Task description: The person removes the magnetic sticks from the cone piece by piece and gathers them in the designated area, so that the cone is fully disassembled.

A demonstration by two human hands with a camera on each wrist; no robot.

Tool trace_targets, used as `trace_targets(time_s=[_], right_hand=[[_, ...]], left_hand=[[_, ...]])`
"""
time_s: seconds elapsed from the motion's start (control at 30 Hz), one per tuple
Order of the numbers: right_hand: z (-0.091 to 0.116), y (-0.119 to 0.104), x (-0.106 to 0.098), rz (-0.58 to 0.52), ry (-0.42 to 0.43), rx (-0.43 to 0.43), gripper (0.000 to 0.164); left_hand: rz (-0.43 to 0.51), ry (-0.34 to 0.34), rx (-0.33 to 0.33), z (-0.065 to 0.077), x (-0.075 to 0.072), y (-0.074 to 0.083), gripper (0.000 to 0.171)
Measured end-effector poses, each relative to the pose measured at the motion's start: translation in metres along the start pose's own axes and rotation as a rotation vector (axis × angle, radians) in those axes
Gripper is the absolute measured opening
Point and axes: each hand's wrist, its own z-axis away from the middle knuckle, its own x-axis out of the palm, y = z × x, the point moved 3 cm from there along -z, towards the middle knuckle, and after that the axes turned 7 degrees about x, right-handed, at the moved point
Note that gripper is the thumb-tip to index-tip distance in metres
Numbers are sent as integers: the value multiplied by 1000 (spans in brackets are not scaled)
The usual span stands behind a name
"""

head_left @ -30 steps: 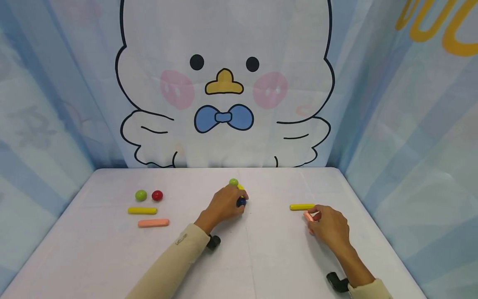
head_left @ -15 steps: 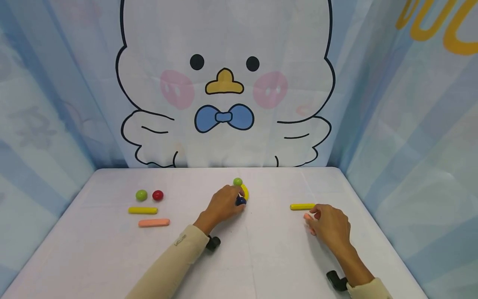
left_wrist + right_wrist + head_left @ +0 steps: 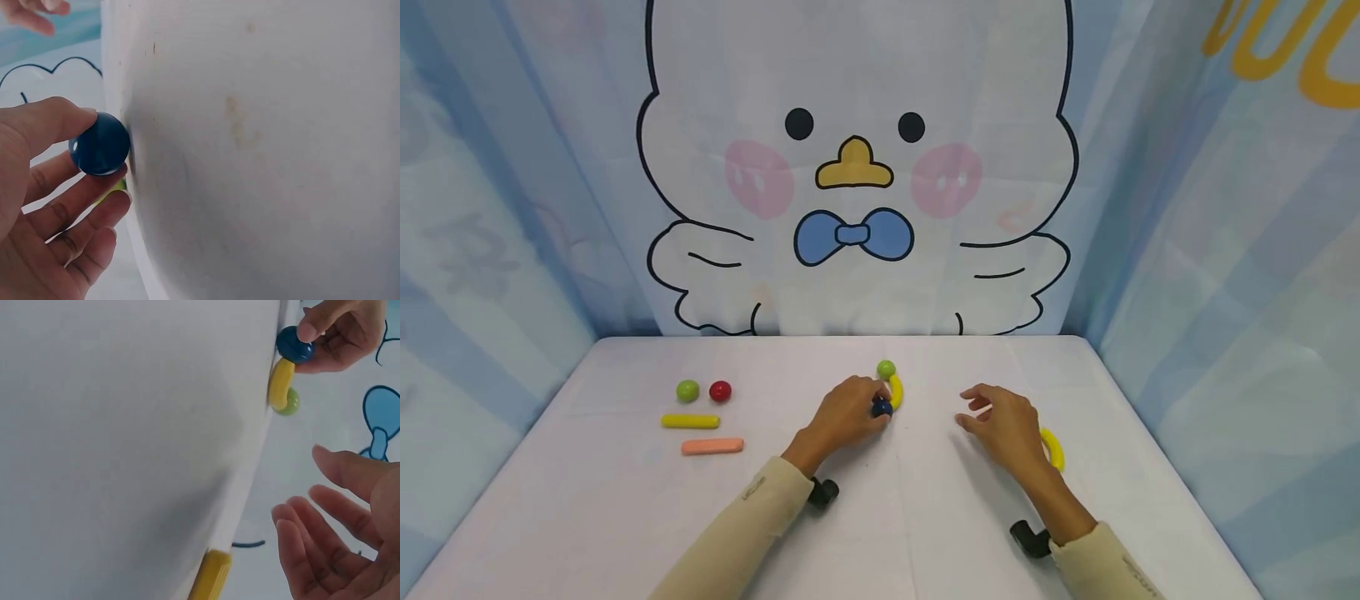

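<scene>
My left hand (image 3: pixel 847 414) pinches a glossy dark blue ball (image 3: pixel 100 144) between thumb and fingers, low at the tabletop. Just beyond it lie a yellow curved, banana-like piece (image 3: pixel 897 392) and a green ball (image 3: pixel 886 368), one behind the other. My right hand (image 3: pixel 1002 427) hovers over the table with thumb and fingers apart, holding nothing. By its wrist lies another yellow curved piece (image 3: pixel 1052 451). In the right wrist view a yellow stick (image 3: pixel 210 575) shows at the bottom. That hand hides the orange stick seen earlier.
At the left of the white table (image 3: pixel 820 542) lie a green ball (image 3: pixel 687 391), a red ball (image 3: pixel 720 392), a yellow stick (image 3: pixel 690 422) and an orange stick (image 3: pixel 712 446). A printed cloth (image 3: pixel 857 292) hangs behind the table's far edge.
My right hand has let go of the orange stick and moved left, uncovering the yellow curved piece on the right. My left hand keeps its pinch on the blue ball, nearly in place.
</scene>
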Motion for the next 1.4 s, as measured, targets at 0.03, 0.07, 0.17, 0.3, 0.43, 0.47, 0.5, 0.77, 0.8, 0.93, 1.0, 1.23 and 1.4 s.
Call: trace_targets(time_s=[0.03,0.07,0.17,0.3,0.43,0.47,0.5,0.77,0.8,0.93,1.0,1.23,1.4], right_hand=[[-3,-4,4,-6,-17,1,35],[-5,-8,8,-11,-35,3,36],[-13,-19,21,-21,-71,-1,38],[-23,-33,36,-33,-98,-11,41],[-34,-46,50,-39,-134,-18,47],[-36,-48,53,-40,-144,-16,48],[-38,-50,56,-44,-153,-11,50],[-50,-62,75,-34,-187,19,53],[-51,-63,77,-27,-189,24,52],[-53,-65,81,-13,-201,52,50],[-54,-65,82,-14,-209,69,49],[-53,-66,82,-27,-215,78,48],[-53,-66,82,-26,-218,79,48]], left_hand=[[6,-1,2,1,0,0,30],[11,-1,6,1,0,1,29],[27,-1,17,3,1,1,29],[40,3,30,5,3,0,29],[46,5,48,7,3,-1,29],[50,3,51,8,3,0,29],[53,2,51,8,3,0,28],[51,-15,46,10,3,3,32],[48,-15,46,11,3,3,33],[43,-12,58,11,4,2,33],[40,-15,68,11,4,2,31],[30,-17,64,20,-5,-3,31],[40,20,20,34,-18,-16,34]])
